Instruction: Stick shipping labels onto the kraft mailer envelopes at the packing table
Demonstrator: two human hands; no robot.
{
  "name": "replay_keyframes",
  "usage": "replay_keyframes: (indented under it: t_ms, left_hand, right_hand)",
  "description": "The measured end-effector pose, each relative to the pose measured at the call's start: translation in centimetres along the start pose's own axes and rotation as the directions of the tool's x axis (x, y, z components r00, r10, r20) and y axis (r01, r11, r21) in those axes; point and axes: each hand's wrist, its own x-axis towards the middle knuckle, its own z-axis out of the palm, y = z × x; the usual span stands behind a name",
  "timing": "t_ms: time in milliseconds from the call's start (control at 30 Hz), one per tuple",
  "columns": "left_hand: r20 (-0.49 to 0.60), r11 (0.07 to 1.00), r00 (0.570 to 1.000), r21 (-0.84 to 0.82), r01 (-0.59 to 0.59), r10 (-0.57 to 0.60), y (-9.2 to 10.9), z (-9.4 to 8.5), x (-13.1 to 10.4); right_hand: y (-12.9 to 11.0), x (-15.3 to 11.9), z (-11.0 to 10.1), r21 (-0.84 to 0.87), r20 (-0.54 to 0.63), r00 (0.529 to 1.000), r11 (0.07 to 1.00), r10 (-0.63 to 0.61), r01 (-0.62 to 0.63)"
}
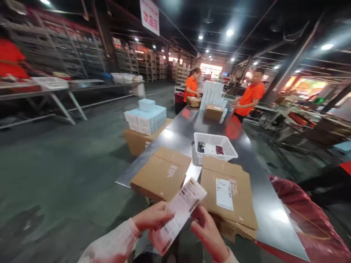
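Observation:
A long stack of printed white shipping labels (179,215) is held slantwise over the near end of the table. My left hand (155,217) is closed round its left side, thumb on top. At the right edge of the stack, my right hand (208,232) has its fingers curled against the paper, the thumb a little apart from it. Beyond my hands lie two piles of flattened brown cardboard boxes: the left pile (161,171) has print on top, and the right pile (242,190) bears a white label (224,193).
A white plastic basket (231,149) with small packets stands on the metal table (178,128). Light-blue boxes (150,117) sit on a carton at the left. Two people in orange (192,87) work at the far end. A red plastic-lined bin (309,215) adjoins the right edge.

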Motion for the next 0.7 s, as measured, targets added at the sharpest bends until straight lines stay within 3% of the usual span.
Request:
replay_keyframes:
  t_ms: [100,167,233,300,433,500,633,700]
  left_hand:
    - [-0.019,0.999,0.999,0.017,-0.03,0.03,-0.4,-0.6,-3.9]
    - [-0.192,0.987,0.969,-0.011,-0.158,0.153,-0.4,-0.9,-4.6]
    - [-0.419,0.966,0.879,-0.011,-0.257,0.229,-0.3,-1.4,-4.3]
    - [-0.554,0.968,0.806,-0.002,-0.25,0.207,-0.3,-1.9,-3.8]
    - [-0.604,0.974,0.776,0.004,-0.226,0.182,-1.0,-2.8,-3.1]
    - [-0.666,0.97,0.725,-0.009,-0.242,0.174,-1.5,-3.3,-2.8]
    - [-0.776,0.976,0.613,0.013,-0.216,0.146,-2.6,-4.6,-1.8]
    - [-0.772,0.973,0.623,-0.023,-0.229,0.128,-3.0,-5.7,-1.2]
  right_hand:
    - [0.2,0.4,7.3,0.195,0.037,0.999,0.98,0.021,-0.028]
    - [0.5,0.9,9.7,0.184,0.091,0.994,0.98,0.066,-0.082]
    - [0.4,1.9,10.7,0.128,0.2,0.978,0.988,0.062,-0.089]
    - [-0.3,3.4,10.9,0.086,0.23,0.973,0.995,0.027,-0.048]
    - [-2.6,6.4,11.2,-0.131,0.235,0.971,0.989,-0.032,0.064]
    - [-3.2,7.1,11.7,-0.248,0.27,0.962,0.963,-0.035,0.105]
    - [-2.3,8.1,13.0,-0.306,0.251,0.968,0.948,-0.012,0.091]
    - [-1.2,9.8,13.6,-0.337,0.212,0.976,0.933,-0.053,0.124]
